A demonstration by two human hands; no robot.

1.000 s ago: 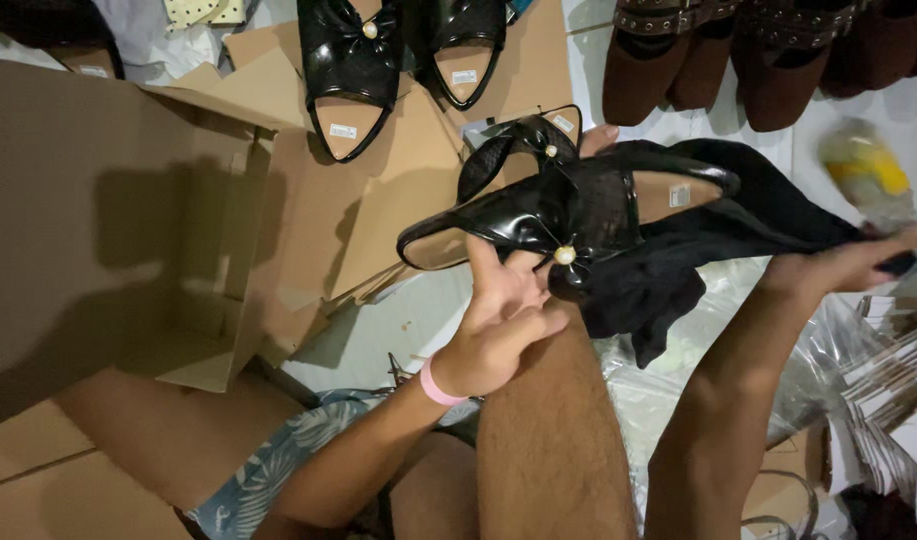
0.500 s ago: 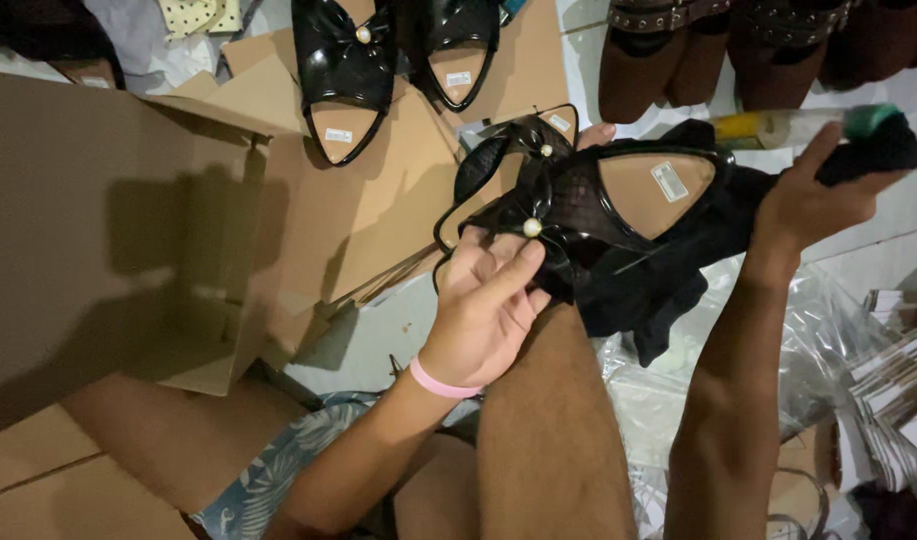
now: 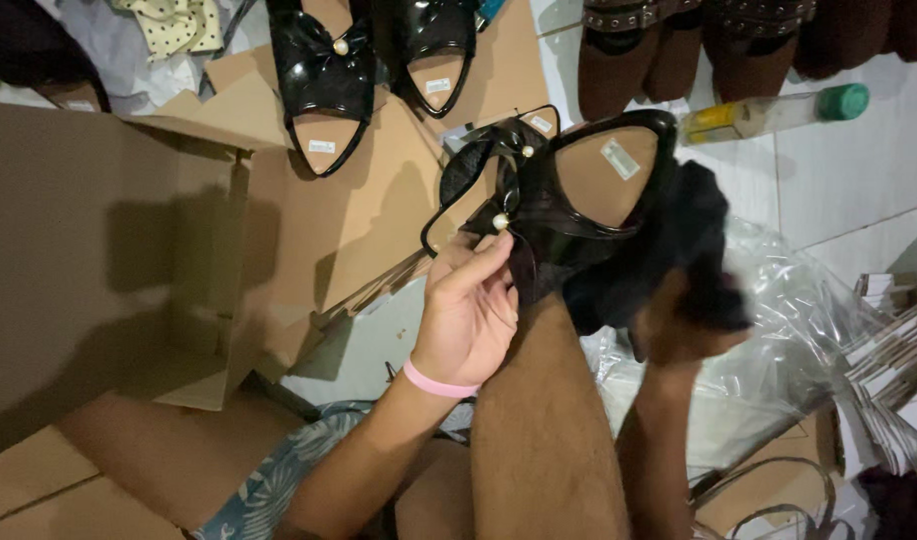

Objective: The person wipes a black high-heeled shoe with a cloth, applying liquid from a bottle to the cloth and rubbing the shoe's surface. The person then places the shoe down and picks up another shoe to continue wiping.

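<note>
My left hand, with a pink band on the wrist, grips the toe end of a black glossy sandal with a tan insole and pearl-trimmed bow. The sandal rests above my knee, insole facing up. My right hand is closed on a black cloth and presses it against the sandal's side; the cloth hides most of its fingers. A second matching sandal lies partly under the held one.
A pair of black sandals lies on flattened cardboard ahead. An open cardboard box stands at left. Brown boots and a yellow bottle with green cap lie at the back right. Clear plastic bags lie at right.
My right hand has come down from the upper right with the cloth and now presses it on the sandal's side. The left hand still holds the sandal's front.
</note>
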